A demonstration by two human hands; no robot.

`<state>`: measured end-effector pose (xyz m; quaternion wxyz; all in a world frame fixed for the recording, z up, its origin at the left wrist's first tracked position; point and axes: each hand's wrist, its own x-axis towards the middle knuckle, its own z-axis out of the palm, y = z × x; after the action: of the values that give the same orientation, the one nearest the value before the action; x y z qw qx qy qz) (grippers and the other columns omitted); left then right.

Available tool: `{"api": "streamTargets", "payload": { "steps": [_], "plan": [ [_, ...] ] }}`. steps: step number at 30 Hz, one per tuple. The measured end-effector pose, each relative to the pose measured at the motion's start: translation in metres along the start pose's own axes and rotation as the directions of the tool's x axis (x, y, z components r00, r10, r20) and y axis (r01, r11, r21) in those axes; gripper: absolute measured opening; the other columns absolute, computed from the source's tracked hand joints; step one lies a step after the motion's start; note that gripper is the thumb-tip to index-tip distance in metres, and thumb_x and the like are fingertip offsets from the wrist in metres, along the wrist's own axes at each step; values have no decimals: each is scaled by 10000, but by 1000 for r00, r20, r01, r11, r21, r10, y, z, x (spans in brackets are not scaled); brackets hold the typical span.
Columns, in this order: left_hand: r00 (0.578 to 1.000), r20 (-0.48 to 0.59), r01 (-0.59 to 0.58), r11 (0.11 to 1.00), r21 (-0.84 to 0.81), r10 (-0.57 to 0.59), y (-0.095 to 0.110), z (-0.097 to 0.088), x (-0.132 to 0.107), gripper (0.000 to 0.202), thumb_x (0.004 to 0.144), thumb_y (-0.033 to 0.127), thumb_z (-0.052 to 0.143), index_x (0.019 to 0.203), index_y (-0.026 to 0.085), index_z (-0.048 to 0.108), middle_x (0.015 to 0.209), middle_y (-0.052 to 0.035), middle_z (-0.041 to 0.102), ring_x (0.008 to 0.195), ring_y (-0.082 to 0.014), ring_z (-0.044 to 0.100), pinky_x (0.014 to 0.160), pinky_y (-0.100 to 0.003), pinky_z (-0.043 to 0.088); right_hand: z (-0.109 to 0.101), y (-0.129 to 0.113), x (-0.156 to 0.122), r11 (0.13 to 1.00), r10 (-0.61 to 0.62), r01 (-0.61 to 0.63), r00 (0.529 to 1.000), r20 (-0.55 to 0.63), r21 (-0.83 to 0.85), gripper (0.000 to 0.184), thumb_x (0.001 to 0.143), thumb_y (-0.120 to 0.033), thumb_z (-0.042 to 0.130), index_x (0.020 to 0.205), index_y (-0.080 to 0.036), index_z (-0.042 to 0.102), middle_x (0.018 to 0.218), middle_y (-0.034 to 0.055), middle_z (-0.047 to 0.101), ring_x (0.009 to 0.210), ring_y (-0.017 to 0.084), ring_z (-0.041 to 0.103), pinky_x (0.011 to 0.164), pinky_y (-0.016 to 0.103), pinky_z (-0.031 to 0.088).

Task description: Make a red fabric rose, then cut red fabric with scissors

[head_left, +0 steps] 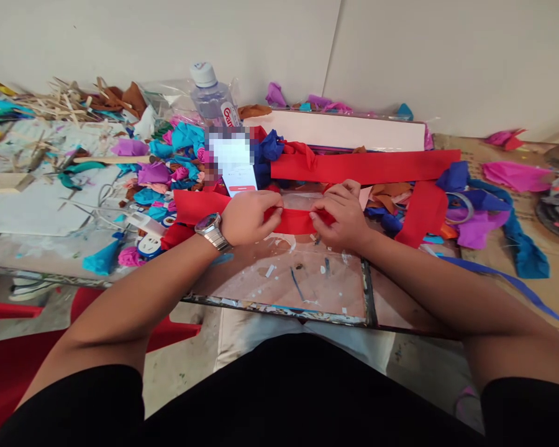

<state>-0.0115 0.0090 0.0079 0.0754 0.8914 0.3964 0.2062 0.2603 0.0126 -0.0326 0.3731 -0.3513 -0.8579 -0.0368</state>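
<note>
Both my hands pinch one long red crepe paper strip near the front of the table. My left hand, with a metal watch on its wrist, grips the strip's upper edge at the left. A short way to the right, my right hand holds the same edge between thumb and fingers. The strip bows slightly between them, and part of it runs out to the left behind my left hand. Beyond the hands lies another wide red strip. A lit phone leans just behind my left hand.
Crumpled coloured paper pieces pile up at the left. A clear bottle stands at the back, near a long white box. Scissors and a power strip lie left; a tape roll lies right. Red stools stand below.
</note>
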Motion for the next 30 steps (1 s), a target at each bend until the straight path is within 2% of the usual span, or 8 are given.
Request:
{"api": "streamTargets", "payload": {
  "steps": [3,8,13,17,21,26,30],
  "plan": [
    [999,-27,42,999,6,-42,1,-3,1,240,959,312,500,896,189,695,865,-76,750,774,-236,669,705,-363,422,1,1,0,999,49,-48,999,-13,12,167,980,-362,600,865,-246,636,792,20,725,874,253,627,980,506,366],
    [989,-68,132,991,19,-130,1,-4,1,213,899,268,503,875,198,702,833,-76,741,749,-244,655,686,-370,415,1,3,1,988,152,-147,983,-101,50,155,964,-344,599,847,-248,630,782,17,729,849,252,639,1001,504,380],
    [980,-83,184,981,64,-178,-4,-2,2,239,946,279,486,852,209,694,831,-81,751,753,-259,667,648,-375,378,2,6,2,987,161,-156,979,-128,46,143,953,-333,617,842,-245,634,775,21,716,863,264,638,1004,519,372],
    [991,-45,130,991,39,-128,-6,0,2,455,1082,466,399,846,201,683,795,-85,726,729,-238,659,648,-366,379,1,4,1,997,72,-69,995,-73,42,150,967,-342,613,851,-252,640,783,16,718,857,259,634,996,519,375],
    [999,42,10,998,-60,-8,-2,4,1,495,1097,557,407,986,193,724,904,-83,768,814,-229,704,715,-347,444,0,0,0,999,-36,35,999,11,42,148,983,-333,621,869,-251,668,813,22,753,885,256,648,1001,513,379],
    [994,53,-93,989,-118,100,7,12,-2,415,1094,507,467,1098,190,734,1013,-87,790,930,-236,735,795,-341,493,1,-5,-3,992,-111,105,989,98,63,155,1014,-331,615,923,-245,707,892,31,791,899,238,652,970,477,409],
    [990,50,-129,985,-116,135,8,16,-2,343,1099,398,469,1047,196,741,961,-69,786,893,-224,726,798,-341,487,1,-10,-5,994,-91,83,989,118,71,141,1017,-328,621,959,-245,720,942,45,798,939,248,663,944,463,430]
  ]
}}
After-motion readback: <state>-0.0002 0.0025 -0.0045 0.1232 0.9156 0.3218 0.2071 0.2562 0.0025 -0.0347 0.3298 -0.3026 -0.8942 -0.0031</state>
